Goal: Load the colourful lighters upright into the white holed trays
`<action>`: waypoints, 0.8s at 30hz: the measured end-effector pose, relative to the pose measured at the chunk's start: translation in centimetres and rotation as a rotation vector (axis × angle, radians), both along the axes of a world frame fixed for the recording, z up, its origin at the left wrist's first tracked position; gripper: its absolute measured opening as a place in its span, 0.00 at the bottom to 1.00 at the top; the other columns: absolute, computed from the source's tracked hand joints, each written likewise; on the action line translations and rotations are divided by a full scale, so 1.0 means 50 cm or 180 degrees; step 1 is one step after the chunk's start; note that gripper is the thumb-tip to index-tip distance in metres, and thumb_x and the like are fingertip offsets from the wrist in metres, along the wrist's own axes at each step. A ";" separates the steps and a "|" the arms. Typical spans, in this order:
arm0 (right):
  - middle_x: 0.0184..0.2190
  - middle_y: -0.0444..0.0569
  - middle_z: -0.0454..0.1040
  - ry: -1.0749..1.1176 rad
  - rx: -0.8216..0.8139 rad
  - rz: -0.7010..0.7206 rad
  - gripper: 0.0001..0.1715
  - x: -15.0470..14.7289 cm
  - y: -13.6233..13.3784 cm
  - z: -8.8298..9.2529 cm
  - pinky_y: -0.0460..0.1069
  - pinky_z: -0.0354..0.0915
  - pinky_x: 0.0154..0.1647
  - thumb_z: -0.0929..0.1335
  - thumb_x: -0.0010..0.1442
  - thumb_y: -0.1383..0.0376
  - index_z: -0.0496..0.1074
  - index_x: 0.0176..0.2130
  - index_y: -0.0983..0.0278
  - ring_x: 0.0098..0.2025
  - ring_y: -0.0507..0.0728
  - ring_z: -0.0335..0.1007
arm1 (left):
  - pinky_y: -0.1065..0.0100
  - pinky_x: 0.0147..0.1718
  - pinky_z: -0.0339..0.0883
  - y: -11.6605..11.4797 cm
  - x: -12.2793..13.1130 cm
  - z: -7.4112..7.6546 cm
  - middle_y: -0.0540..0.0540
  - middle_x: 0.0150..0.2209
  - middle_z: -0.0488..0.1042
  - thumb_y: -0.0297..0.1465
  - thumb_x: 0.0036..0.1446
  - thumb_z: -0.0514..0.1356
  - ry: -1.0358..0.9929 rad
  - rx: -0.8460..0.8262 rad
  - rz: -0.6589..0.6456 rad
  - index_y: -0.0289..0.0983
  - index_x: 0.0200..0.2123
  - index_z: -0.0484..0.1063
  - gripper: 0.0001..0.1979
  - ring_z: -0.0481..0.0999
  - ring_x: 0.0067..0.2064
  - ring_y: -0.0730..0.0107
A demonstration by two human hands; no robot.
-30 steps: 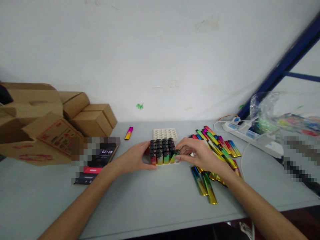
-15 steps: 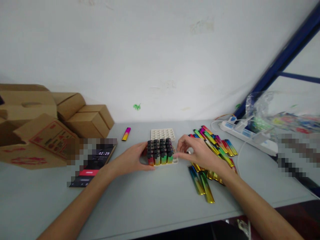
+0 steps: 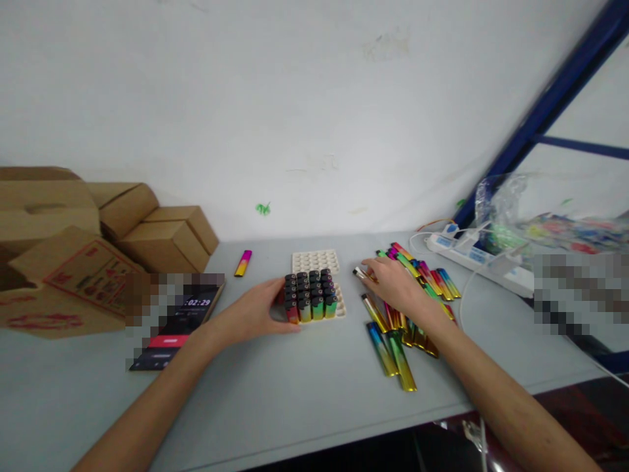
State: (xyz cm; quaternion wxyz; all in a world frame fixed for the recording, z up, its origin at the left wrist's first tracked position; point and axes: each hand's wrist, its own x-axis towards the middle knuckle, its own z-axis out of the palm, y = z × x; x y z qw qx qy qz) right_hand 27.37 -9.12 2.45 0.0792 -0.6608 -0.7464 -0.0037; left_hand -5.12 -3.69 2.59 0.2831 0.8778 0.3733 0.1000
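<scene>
Black-topped lighters (image 3: 310, 295) are standing upright in a tight block, four across, filling most of a white front tray (image 3: 341, 308); bare cells are showing along its right end. The left hand (image 3: 258, 309) is curving around the block's left side, thumb by the front corner, fingers spread apart and reaching behind; can't tell from here whether they're actually gripping. The right hand (image 3: 393, 280) is pinching a silvery lighter (image 3: 360, 272) by its body, dark end pointing out toward the tray. Under and around that hand, a loose pile (image 3: 417, 337) of shiny multicoloured lighters is lying jumbled on the grey table (image 3: 295, 393). A second white tray (image 3: 315, 261) is sitting just behind the block, cells facing up. One pink-and-yellow lighter (image 3: 243, 263) is lying alone, left of that. Farther left: a phone (image 3: 189, 314) is showing a timer, cardboard boxes (image 3: 171, 239) are crowding behind it. Far right, a white power strip (image 3: 481, 263) is lying near a clear plastic bag (image 3: 506, 204).
</scene>
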 end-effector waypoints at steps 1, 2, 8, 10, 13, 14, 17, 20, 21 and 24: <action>0.45 0.61 0.80 0.0082 0.0040 0.0056 0.13 -0.004 -0.002 0.000 0.54 0.66 0.51 0.67 0.70 0.67 0.77 0.50 0.67 0.48 0.64 0.76 | 0.59 0.49 0.72 0.000 0.000 -0.001 0.43 0.48 0.81 0.48 0.48 0.73 0.0016 0.0009 0.0005 0.38 0.49 0.73 0.30 0.79 0.48 0.51; 0.45 0.61 0.79 0.0205 0.0099 0.0116 0.13 -0.006 -0.003 0.001 0.54 0.66 0.51 0.67 0.70 0.68 0.77 0.51 0.67 0.48 0.64 0.75 | 0.59 0.49 0.72 0.001 -0.001 -0.001 0.43 0.48 0.81 0.48 0.48 0.73 0.0033 0.0013 0.0009 0.38 0.50 0.73 0.30 0.79 0.48 0.51; 0.37 0.50 0.77 0.2314 0.0016 0.0629 0.10 -0.025 -0.019 0.040 0.52 0.69 0.43 0.66 0.72 0.59 0.72 0.40 0.62 0.40 0.58 0.75 | 0.58 0.53 0.71 -0.001 -0.001 0.000 0.42 0.50 0.80 0.47 0.49 0.73 0.0052 0.0047 0.0023 0.38 0.51 0.73 0.31 0.79 0.50 0.49; 0.34 0.47 0.75 0.3072 -0.0225 0.0736 0.13 -0.040 -0.030 0.058 0.50 0.69 0.40 0.65 0.73 0.55 0.70 0.41 0.61 0.37 0.56 0.75 | 0.57 0.54 0.71 0.000 -0.001 0.000 0.41 0.51 0.80 0.47 0.49 0.73 0.0036 0.0016 0.0003 0.38 0.52 0.73 0.31 0.79 0.50 0.49; 0.32 0.43 0.72 0.3624 -0.0521 0.0873 0.16 -0.062 -0.041 0.067 0.50 0.68 0.38 0.65 0.73 0.50 0.68 0.41 0.60 0.34 0.54 0.70 | 0.56 0.55 0.71 0.000 -0.002 -0.001 0.40 0.53 0.80 0.47 0.49 0.73 0.0005 0.0008 -0.0019 0.37 0.53 0.73 0.32 0.79 0.51 0.49; 0.30 0.42 0.69 0.3810 -0.0609 0.0892 0.18 -0.068 -0.042 0.064 0.49 0.67 0.36 0.66 0.72 0.48 0.66 0.41 0.59 0.32 0.53 0.68 | 0.56 0.55 0.71 0.000 -0.001 -0.001 0.39 0.54 0.80 0.47 0.49 0.73 -0.0013 0.0006 -0.0024 0.38 0.53 0.73 0.32 0.79 0.51 0.49; 0.26 0.37 0.59 0.4272 -0.0640 0.0754 0.25 -0.079 -0.038 0.046 0.47 0.60 0.27 0.66 0.69 0.42 0.58 0.36 0.57 0.25 0.51 0.57 | 0.56 0.55 0.72 0.000 0.001 0.001 0.40 0.54 0.80 0.46 0.48 0.73 -0.0072 -0.0017 -0.0007 0.39 0.53 0.73 0.32 0.79 0.54 0.47; 0.24 0.36 0.55 0.3991 -0.0153 0.0517 0.29 -0.083 -0.033 0.030 0.47 0.53 0.25 0.65 0.68 0.39 0.57 0.31 0.58 0.24 0.50 0.51 | 0.56 0.54 0.73 -0.001 0.005 0.004 0.40 0.53 0.80 0.44 0.48 0.73 -0.0105 -0.0074 0.0031 0.38 0.51 0.74 0.29 0.79 0.53 0.46; 0.23 0.37 0.56 0.3788 0.0080 0.0451 0.30 -0.083 -0.032 0.027 0.47 0.52 0.25 0.64 0.69 0.40 0.57 0.29 0.59 0.24 0.50 0.52 | 0.56 0.53 0.73 -0.001 0.005 0.005 0.40 0.52 0.81 0.43 0.48 0.72 -0.0103 -0.0092 0.0035 0.37 0.50 0.75 0.28 0.79 0.52 0.46; 0.21 0.38 0.54 0.3331 0.0623 0.0280 0.30 -0.080 -0.028 0.018 0.49 0.50 0.27 0.64 0.70 0.44 0.57 0.25 0.59 0.25 0.51 0.51 | 0.55 0.52 0.73 -0.001 0.005 0.006 0.39 0.51 0.80 0.43 0.49 0.72 -0.0061 -0.0097 0.0022 0.37 0.49 0.74 0.27 0.79 0.51 0.46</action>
